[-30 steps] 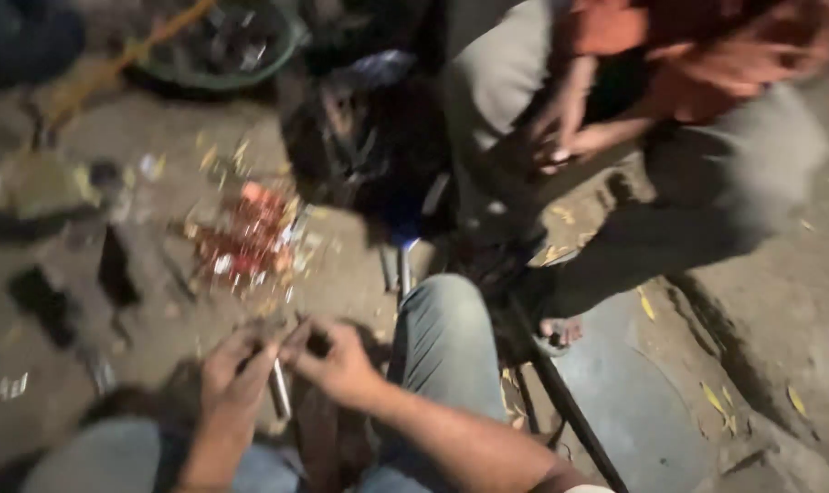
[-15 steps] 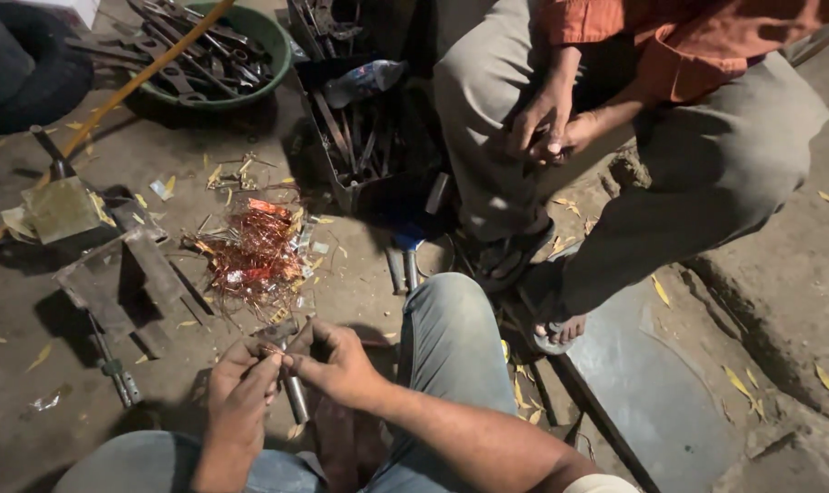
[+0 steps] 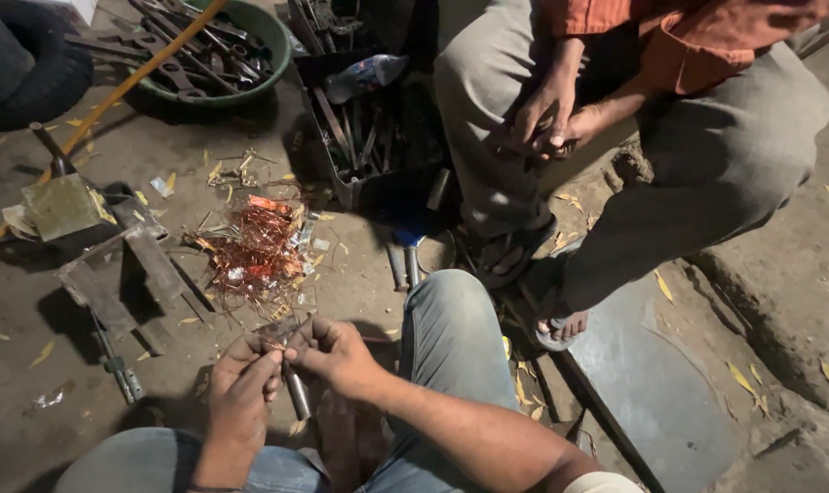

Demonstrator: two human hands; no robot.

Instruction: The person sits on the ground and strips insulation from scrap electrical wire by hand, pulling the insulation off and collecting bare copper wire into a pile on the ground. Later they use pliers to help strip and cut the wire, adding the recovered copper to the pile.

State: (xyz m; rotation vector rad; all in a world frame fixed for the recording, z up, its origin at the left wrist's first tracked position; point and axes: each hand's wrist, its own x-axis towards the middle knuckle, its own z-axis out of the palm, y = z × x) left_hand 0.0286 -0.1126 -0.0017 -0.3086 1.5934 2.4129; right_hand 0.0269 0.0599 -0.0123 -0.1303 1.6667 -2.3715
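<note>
Down between the knees, both hands work at one small thing over the dirt floor (image 3: 359,283). The left hand (image 3: 241,388) has its fingertips pinched together on a thin strand of copper wire (image 3: 273,347), and the right hand (image 3: 337,351) pinches the same strand from the other side, thumb and forefinger closed on it. A slim metal tool (image 3: 297,393), perhaps a screwdriver or a rod, hangs down between the two hands; which hand carries it I cannot tell. Just beyond the hands lies a loose heap of copper wire (image 3: 254,251), beside a dark metal bracket (image 3: 122,274). To do this well, I judge, the pinch should stay close to the strand's end, with an even, steady pull, so the fine wire neither kinks nor snaps.
</note>
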